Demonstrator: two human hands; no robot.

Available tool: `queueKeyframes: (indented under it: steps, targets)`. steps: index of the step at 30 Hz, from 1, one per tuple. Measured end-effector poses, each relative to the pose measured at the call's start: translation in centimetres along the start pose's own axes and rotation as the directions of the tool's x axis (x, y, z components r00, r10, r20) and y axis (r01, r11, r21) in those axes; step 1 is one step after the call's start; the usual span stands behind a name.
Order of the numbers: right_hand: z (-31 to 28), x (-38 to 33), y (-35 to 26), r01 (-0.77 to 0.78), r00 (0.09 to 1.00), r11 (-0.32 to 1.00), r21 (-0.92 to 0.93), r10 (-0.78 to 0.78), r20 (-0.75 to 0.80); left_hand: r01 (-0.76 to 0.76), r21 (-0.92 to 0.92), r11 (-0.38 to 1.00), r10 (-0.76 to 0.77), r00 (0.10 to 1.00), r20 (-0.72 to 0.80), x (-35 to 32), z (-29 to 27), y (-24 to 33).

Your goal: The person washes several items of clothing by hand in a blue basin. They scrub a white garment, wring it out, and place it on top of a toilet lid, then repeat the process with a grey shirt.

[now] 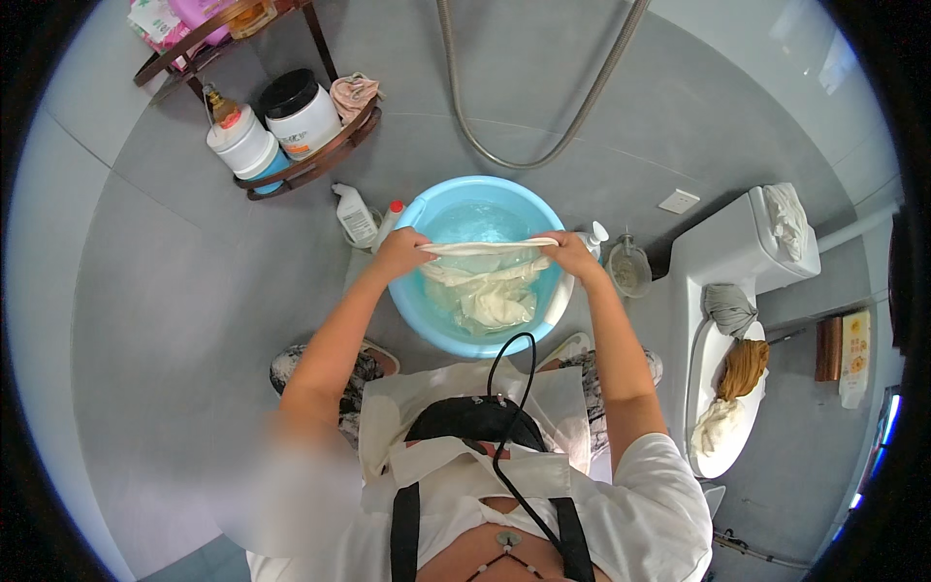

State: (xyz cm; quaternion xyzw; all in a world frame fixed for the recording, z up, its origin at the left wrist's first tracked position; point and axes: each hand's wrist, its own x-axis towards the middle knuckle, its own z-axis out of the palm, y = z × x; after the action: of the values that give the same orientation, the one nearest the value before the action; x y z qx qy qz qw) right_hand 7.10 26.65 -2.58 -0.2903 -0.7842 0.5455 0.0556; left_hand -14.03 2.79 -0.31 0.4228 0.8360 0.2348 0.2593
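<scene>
A light blue basin of water stands on the floor in front of me. Over it I stretch a cream-white garment between both hands, its upper band pulled nearly straight while the rest hangs down into the water. My left hand grips the band's left end near the basin's left rim. At the opposite end, by the right rim, my right hand is closed on the same band. The fingertips of both hands are partly hidden by the cloth.
White bottles stand left of the basin, a pump bottle right of it. A brown corner shelf holds jars at the far left. A metal hose hangs beyond. Several cloths lie on the toilet at right.
</scene>
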Motion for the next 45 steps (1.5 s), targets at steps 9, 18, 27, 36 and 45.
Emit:
queueKeyframes:
  steps: [9,18,27,36,45]
  targets:
    - [1.9,0.9,-0.9,-0.311,0.946,0.569,0.761,0.266,0.187,0.110,-0.955,0.275,-0.096,0.992,0.086,2.8,3.6,-1.8]
    - [6.7,5.4,3.7,-0.235,0.967,0.372,0.898,0.185,0.177,-0.056,-0.997,0.044,-0.084,0.995,-0.059,9.0,14.4,-10.6]
    - [9.0,5.7,5.7,-0.189,0.982,0.913,-0.360,0.176,-0.068,0.221,-0.526,0.821,-0.256,0.967,0.006,6.3,13.1,-3.6]
    - [10.6,4.4,1.1,-0.443,0.795,0.689,0.573,0.598,-0.104,-0.031,-0.964,0.265,-0.478,0.864,-0.159,7.6,15.6,-4.2]
    - [11.6,0.8,-1.1,-0.013,0.999,0.829,0.559,-0.015,0.044,0.085,-0.868,-0.488,-0.229,0.948,0.222,6.4,12.4,2.1]
